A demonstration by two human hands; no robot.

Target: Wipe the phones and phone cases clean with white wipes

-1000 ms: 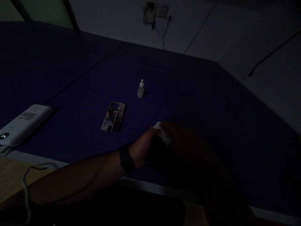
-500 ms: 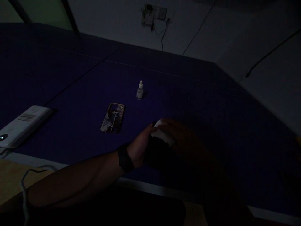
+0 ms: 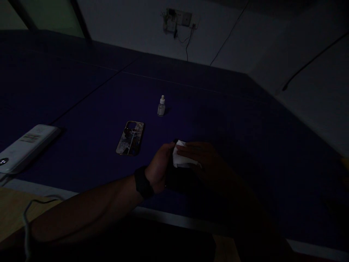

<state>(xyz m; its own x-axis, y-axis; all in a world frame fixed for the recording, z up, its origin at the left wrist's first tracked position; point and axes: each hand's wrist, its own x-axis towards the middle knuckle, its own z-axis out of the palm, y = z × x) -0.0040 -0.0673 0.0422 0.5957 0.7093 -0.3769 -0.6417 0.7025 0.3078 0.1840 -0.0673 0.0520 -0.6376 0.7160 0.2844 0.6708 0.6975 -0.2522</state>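
The scene is very dark. My left hand (image 3: 159,168), with a black band on the wrist, grips a dark flat object (image 3: 178,178), likely a phone, held just above the blue table (image 3: 81,109). My right hand (image 3: 203,160) presses a small white cloth (image 3: 181,158) onto the top of that dark object, fingers curled over it. A patterned phone case (image 3: 130,138) lies on the table to the left of my hands. A small white dropper bottle (image 3: 161,106) stands upright beyond them.
A white power strip (image 3: 25,145) with a cable lies at the table's left edge. A wall socket (image 3: 176,19) with wires hangs on the far wall. The table's pale front edge (image 3: 174,217) runs below my arms.
The white cloth under my right hand has spread and shifted slightly left over the dark object. Both hands stay in nearly the same place.
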